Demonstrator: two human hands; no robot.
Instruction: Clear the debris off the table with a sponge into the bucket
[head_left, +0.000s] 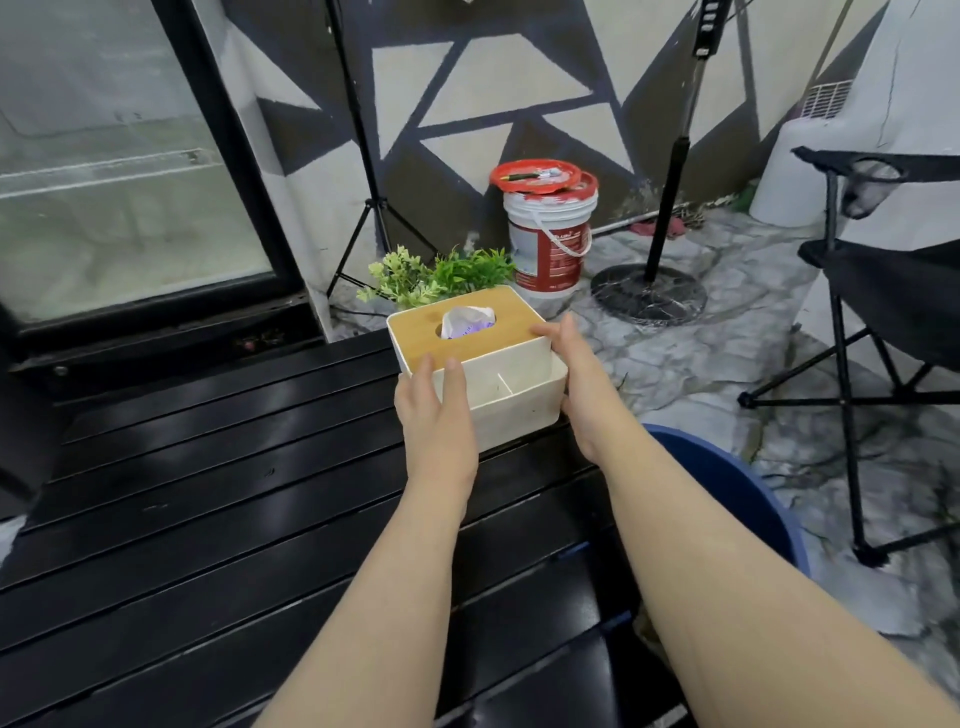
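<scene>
Both hands, left (434, 415) and right (576, 382), are clasped on the tissue box (475, 358) at the table's (208, 493) far edge, seemingly a clearing step; no sponge is seen, so it must be fetched next, the blue bucket (737, 493) being right of the box.

An informal patio or backyard corner of a home is shown, set up partly for filming. A black slatted table (208, 493) is placed on a cracked stone-patterned floor (701, 364). A wall painted with dark and cream triangles (493, 93) is seen behind, beside a glass-fronted door (130, 156). A used paint bucket with a red lid (548, 228), a folding camp chair (883, 291) and light stands (670, 197) are gathered along the wall. A blue tub (748, 488) is placed beside the table.
</scene>
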